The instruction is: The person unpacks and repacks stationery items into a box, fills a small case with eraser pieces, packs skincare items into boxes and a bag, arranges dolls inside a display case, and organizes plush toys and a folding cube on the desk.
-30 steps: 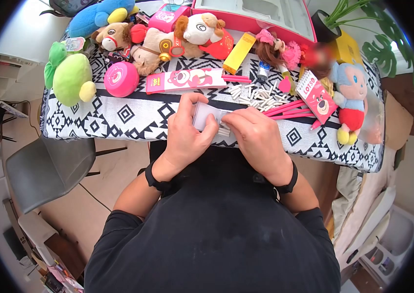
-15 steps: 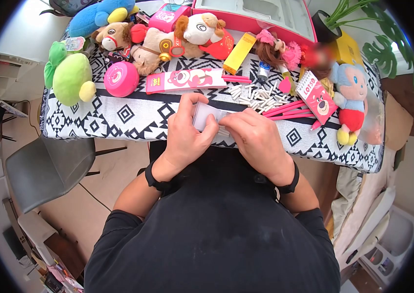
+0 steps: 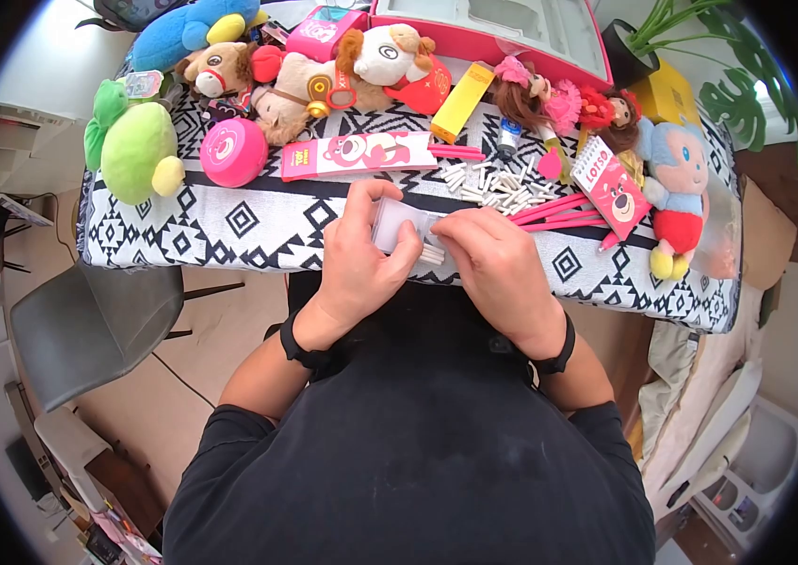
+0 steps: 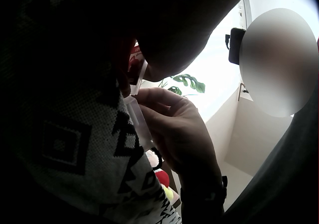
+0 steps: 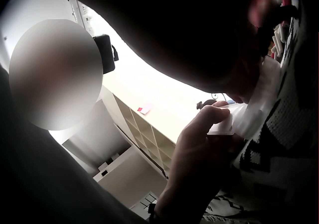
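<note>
A small clear plastic box (image 3: 388,226) is gripped by my left hand (image 3: 361,259), with its thumb over the near side and the index finger bent round the far corner. Several short white sticks (image 3: 432,254) lie in its right part, close over the table's front edge. My right hand (image 3: 498,268) has thumb and index fingertips drawn together at that right part. In the left wrist view, those fingertips meet the box's (image 4: 140,127) translucent wall; I cannot tell what is between them. The right wrist view shows the left thumb against the box (image 5: 222,128).
A pile of white sticks (image 3: 512,193) lies beyond the right hand, beside pink pens (image 3: 554,215) and a LOTSO notepad (image 3: 611,188). Behind are a pink bear-printed box (image 3: 361,153), a round pink case (image 3: 234,153), plush toys (image 3: 140,151) and a yellow box (image 3: 462,102).
My right fingertips dip toward the box, then draw back slightly up and right, baring more of the white sticks inside. The left hand and the box stay in place.
</note>
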`<state>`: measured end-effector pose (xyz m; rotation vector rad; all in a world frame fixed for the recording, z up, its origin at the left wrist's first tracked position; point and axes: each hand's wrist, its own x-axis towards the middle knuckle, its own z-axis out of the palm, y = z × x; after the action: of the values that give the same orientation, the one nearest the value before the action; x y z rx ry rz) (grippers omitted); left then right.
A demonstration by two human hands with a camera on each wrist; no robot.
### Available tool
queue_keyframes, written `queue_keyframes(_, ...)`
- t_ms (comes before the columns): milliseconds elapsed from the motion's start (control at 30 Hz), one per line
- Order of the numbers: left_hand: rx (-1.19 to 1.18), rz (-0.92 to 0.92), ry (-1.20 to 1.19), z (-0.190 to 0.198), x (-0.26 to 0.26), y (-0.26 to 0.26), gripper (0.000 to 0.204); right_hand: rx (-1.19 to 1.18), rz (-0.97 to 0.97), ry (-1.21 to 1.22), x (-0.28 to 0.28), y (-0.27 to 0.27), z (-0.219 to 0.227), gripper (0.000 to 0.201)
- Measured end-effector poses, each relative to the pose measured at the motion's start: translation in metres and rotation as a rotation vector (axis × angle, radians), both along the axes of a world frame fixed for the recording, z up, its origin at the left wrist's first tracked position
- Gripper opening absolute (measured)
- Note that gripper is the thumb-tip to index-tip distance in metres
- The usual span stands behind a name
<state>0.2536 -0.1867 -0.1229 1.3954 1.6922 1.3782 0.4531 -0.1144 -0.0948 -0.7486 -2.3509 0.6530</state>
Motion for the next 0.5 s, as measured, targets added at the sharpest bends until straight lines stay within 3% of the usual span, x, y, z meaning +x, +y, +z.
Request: queue_keyframes(500, 0.001, -0.004, 0.01, 0.001, 0.0, 0.0, 0.036, 0.037, 0.006, -0.118, 0.008, -0.012, 0.014, 0.016)
